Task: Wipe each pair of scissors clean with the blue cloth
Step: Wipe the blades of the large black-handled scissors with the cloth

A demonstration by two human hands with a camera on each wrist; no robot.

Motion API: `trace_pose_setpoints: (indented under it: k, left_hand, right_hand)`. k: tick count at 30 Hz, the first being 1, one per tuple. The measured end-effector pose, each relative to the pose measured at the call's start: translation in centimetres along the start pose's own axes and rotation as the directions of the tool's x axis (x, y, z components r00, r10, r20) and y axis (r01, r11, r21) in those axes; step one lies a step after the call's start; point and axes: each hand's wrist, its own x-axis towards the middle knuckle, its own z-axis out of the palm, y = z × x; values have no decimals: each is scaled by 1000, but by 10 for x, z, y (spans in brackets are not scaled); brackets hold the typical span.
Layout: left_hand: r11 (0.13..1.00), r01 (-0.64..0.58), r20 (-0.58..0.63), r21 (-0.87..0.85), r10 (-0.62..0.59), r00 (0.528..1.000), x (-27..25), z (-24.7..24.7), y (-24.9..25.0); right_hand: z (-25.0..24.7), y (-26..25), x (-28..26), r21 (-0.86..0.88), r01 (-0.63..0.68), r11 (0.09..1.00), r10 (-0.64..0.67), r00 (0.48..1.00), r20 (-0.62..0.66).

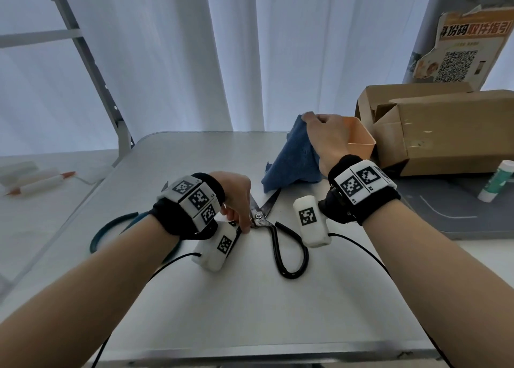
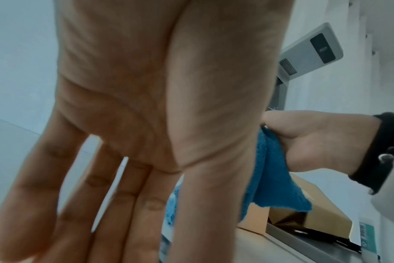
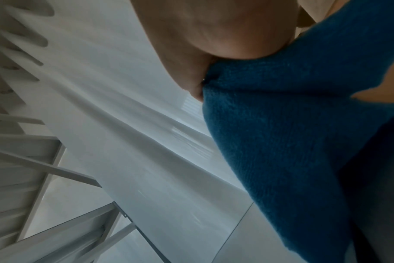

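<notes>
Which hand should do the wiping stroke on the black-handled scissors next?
Right. The right hand already pinches the blue cloth, which hangs over the blade tips. The left hand has fingers down by the pivot of the scissors, so it seems better placed to steady them.

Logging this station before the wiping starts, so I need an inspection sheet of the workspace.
Surface: white table, scissors on it.
Job's things: black-handled scissors, blades open; blue cloth lifted by one corner.
Clutter: orange bin, cardboard box, glue stick, teal ring.
Hands: left hand touches scissors near the pivot; right hand pinches cloth.
Cables: black wrist cables.
Surroundings: white curtain.
</notes>
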Motion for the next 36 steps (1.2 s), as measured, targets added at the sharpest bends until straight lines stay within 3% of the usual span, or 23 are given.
trace_pose_setpoints:
  k: [7,11,14,17,22,25,30,36]
  left_hand:
    - [997,-13,-37,-73,10,999,1,-3,-1]
    - [961,-69,-102,-269,43,994,2,-10,-10]
    - [965,-91,-176,-247,48,983,4,-17,-16]
    - [981,-104,-306,-167,49,951,4,-28,-24]
    - [964,-134,-460,-228,15,888,2,-53,-35]
    - [947,-183,-546,-266,8,838,-3,-72,-38]
    - [896,-324,-634,-305,62,771,-14,-94,-32]
    - [829,-423,-644,-367,102,758,-5,-97,-25]
  right_hand:
    - [-14,-2,0,190,-81,978,98,991,-86]
    - [-15,1,4,201,-57,978,96,978,-187]
    - [-16,0,3,256,-23,967,82,971,-223]
    - [-15,-4,5,313,12,950,75,961,-265]
    - [-9,-6,11,351,-11,936,111,958,-265]
    - [-5,-14,15,334,-63,941,136,970,-201]
    - [4,-33,18,574,-189,797,147,982,120]
    - [17,-28,26,663,-288,691,96,946,311]
